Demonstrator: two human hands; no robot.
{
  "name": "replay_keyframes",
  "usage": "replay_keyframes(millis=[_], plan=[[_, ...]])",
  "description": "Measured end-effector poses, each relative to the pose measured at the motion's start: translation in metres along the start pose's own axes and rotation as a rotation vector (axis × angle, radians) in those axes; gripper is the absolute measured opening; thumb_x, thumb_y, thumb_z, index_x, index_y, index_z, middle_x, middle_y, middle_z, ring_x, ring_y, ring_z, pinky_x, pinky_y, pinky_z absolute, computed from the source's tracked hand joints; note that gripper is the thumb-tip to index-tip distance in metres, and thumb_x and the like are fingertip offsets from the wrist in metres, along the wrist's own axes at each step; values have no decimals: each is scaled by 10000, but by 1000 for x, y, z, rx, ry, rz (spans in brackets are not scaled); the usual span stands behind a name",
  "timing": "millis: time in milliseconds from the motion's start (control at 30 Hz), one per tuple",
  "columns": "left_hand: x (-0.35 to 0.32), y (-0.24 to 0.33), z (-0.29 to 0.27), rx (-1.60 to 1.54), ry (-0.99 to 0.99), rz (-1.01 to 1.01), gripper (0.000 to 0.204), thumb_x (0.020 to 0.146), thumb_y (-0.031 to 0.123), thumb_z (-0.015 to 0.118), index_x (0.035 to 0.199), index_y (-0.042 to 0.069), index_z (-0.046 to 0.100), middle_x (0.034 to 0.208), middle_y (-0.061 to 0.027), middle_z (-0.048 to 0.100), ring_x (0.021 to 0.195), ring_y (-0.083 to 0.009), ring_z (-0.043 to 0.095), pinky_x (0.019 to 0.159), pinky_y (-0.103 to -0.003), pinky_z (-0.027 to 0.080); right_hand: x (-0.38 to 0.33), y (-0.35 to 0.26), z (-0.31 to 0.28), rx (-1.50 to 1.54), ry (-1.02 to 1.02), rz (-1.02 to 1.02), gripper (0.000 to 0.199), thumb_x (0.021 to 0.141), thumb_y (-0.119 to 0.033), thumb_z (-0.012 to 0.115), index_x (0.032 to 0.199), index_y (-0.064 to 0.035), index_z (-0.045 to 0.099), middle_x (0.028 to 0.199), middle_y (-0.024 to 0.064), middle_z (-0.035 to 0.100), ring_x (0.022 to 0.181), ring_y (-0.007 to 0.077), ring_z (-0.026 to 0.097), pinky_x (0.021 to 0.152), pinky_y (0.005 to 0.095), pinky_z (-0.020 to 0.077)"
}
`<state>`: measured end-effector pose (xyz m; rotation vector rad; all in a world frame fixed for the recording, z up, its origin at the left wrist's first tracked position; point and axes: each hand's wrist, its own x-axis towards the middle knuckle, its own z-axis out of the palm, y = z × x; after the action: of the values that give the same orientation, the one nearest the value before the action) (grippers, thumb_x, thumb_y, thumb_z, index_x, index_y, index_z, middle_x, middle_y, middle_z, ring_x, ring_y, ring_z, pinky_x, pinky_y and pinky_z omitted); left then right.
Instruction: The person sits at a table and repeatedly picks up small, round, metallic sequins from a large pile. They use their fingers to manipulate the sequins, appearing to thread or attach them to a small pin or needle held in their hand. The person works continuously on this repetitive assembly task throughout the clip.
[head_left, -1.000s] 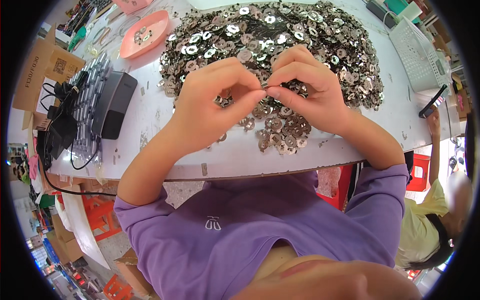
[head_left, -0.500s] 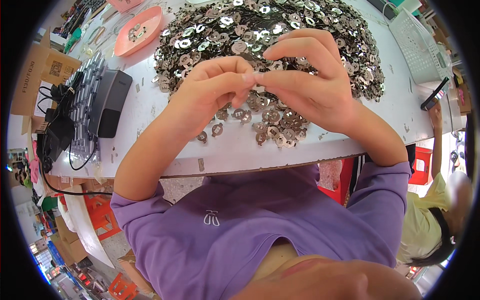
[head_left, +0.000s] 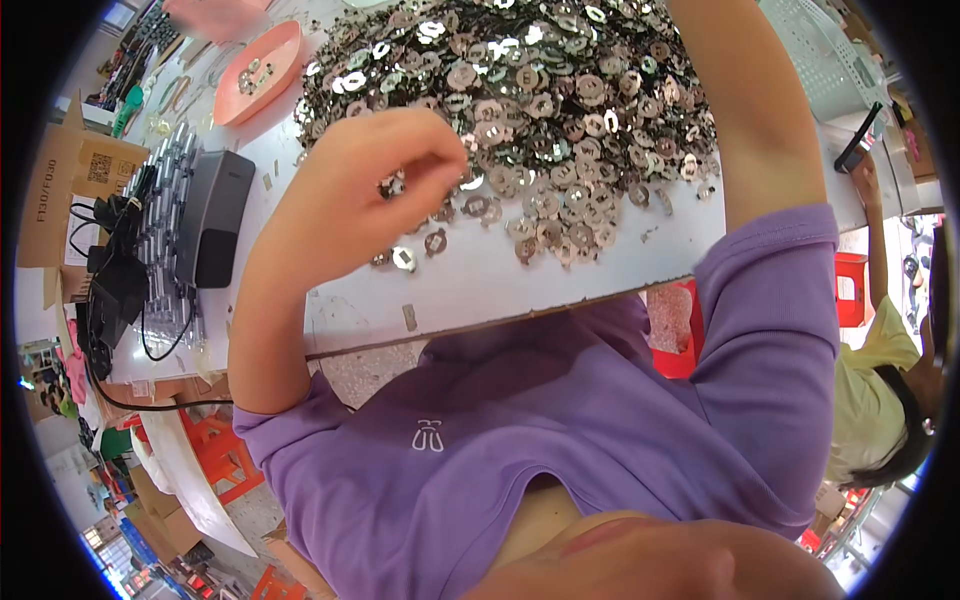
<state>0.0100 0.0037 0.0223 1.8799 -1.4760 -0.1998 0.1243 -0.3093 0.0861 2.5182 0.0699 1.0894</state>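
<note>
A broad heap of small, round, shiny metal pieces with cut-out slots (head_left: 520,110) covers the middle of the white table. My left hand (head_left: 370,180) hovers over the near left side of this heap, its fingers curled in and the thumb tip close to the index finger. Whatever those fingertips hold, if anything, is too small to make out. My right forearm (head_left: 750,90) stretches forward across the right part of the heap; the right hand itself lies past the top edge. A few loose metal pieces (head_left: 435,242) lie closest to me.
A pink tray (head_left: 262,85) with a few small metal parts sits at the far left. A dark grey box-shaped device (head_left: 215,215), black cables and a cardboard box (head_left: 75,190) are at left. At right stand a white perforated basket (head_left: 830,70) and another person (head_left: 875,410).
My two hands, fingertips together before, have parted. The right hand has reached forward out of view; the left has drawn slightly left and nearer to me. My view has shifted a little.
</note>
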Motion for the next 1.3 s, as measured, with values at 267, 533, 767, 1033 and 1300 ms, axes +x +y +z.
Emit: replay_keyframes(millis=[267, 533, 767, 1033, 1300], plan=[[2, -15, 33, 176, -132, 249, 171, 687, 88, 685, 844, 60, 625, 767, -50, 534, 691, -238, 538, 612, -344, 431, -91, -26, -35, 287, 132, -159, 150, 780, -218, 617, 843, -89, 660, 1110, 81, 545, 1170, 296, 397, 1004, 458, 259], [2, -13, 42, 377, -106, 285, 138, 694, 120, 678, 810, 70, 625, 778, -38, 531, 704, -219, 546, 607, -340, 431, -146, -58, -113, 692, -28, -388, 139, 745, -113, 634, 871, -59, 611, 1103, 108, 545, 1144, 353, 430, 924, 445, 372], [5, 0, 30, 323, 165, 330, 179, 635, -1, 684, 801, 39, 627, 754, -58, 545, 644, -210, 542, 550, -295, 436, -176, -79, -115, 1127, -4, -418, 218, 682, -112, 714, 853, -60, 591, 875, 67, 575, 857, 257, 547, 726, 356, 463], [6, 9, 28, 58, 282, 373, 256, 583, -63, 693, 824, 7, 639, 720, -68, 555, 595, -178, 532, 496, -261, 414, -190, -103, -132, 1370, 87, -250, 273, 645, 48, 707, 885, -27, 599, 836, 89, 589, 778, 254, 556, 648, 329, 463], [8, 1, 33, 261, 279, 455, 217, 607, -1, 697, 813, 28, 637, 732, -53, 557, 574, -191, 532, 487, -281, 417, -191, -106, -128, 1289, 180, -251, 246, 621, 35, 706, 830, -37, 598, 788, 71, 571, 722, 245, 541, 605, 312, 456]])
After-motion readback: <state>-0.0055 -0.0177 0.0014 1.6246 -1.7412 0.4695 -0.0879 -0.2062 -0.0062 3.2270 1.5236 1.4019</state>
